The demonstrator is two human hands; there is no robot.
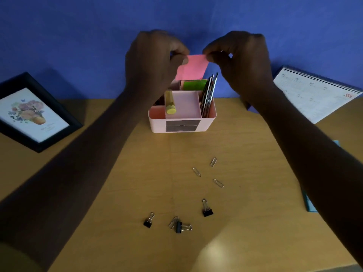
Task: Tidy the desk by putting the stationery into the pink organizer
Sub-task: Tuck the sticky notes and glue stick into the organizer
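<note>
Both hands — left hand [155,55] and right hand [239,55] — pinch the top corners of a pink sticky note [191,67] above the pink organizer [182,114]. Filing step underway — next, it seemingly needs lowering into the back compartment beside the green notes [194,84].

Wooden tabletop [245,154]. Far edge, centre: pink organizer [157,124]. Far left corner: black picture frame [33,112]. Far right corner: desk calendar [314,95]. Middle: three loose paper clips [196,172], apart. Toward the near edge: three black binder clips [207,209], one touching a fourth paper clip [173,222]. Right edge: teal item [309,203], partly hidden.
</note>
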